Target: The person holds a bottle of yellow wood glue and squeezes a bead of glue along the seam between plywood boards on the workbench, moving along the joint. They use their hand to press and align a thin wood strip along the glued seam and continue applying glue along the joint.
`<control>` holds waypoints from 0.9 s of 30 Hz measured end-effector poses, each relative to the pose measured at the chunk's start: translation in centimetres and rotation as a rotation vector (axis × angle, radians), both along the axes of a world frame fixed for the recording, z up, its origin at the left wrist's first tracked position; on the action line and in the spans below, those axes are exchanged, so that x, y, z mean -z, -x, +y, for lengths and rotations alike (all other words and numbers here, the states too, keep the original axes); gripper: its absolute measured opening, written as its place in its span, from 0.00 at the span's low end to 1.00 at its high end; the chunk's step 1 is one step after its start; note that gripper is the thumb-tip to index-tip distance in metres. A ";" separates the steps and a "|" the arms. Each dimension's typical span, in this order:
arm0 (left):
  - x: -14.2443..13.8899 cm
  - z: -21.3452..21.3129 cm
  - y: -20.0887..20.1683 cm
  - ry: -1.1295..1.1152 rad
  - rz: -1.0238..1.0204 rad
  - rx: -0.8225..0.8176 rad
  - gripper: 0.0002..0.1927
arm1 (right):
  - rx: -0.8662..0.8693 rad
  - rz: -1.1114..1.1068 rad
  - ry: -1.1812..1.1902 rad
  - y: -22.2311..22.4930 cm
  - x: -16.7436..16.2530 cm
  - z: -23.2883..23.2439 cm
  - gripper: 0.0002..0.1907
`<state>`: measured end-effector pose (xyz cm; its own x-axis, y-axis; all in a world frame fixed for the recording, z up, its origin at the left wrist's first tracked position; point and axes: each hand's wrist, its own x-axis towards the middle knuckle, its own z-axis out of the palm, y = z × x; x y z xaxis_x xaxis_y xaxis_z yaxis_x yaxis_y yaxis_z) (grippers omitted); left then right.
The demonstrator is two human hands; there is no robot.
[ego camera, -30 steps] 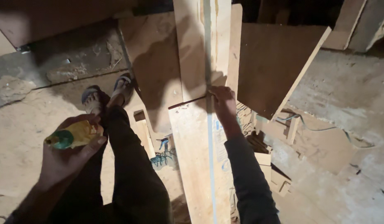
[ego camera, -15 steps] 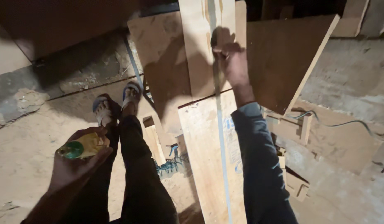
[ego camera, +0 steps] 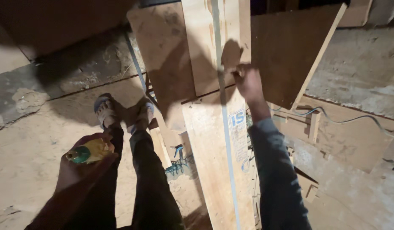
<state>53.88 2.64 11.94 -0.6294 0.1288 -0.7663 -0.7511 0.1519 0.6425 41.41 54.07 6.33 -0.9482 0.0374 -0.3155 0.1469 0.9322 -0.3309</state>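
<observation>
Left hand wrapped around a small yellow bottle with a green cap, held low over the dusty floor beside the person's dark-trousered legs. Right hand stretched out, fingers pinched on a thin pale strip running lengthwise down a long light wooden plank. Hands well apart. Brown plywood sheet leans just right of the plank. Sandalled feet to the plank's left.

Right hand fingertips dark, grip on the pale strip unclear. Long plank cut off near and far. Left hand hides most of the yellow-green object.
</observation>
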 end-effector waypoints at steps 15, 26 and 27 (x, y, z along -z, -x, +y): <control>-0.2 4.9 -4.6 -0.140 0.093 -0.163 0.26 | -0.187 -0.091 -0.101 1.2 0.0 0.6 0.05; -1.4 9.3 -6.0 -0.155 0.149 -0.221 0.25 | -0.468 0.058 0.061 -10.3 -1.4 3.0 0.10; -1.3 9.6 -6.0 -0.139 0.153 -0.212 0.25 | -0.448 0.053 0.061 -10.4 -1.7 3.0 0.10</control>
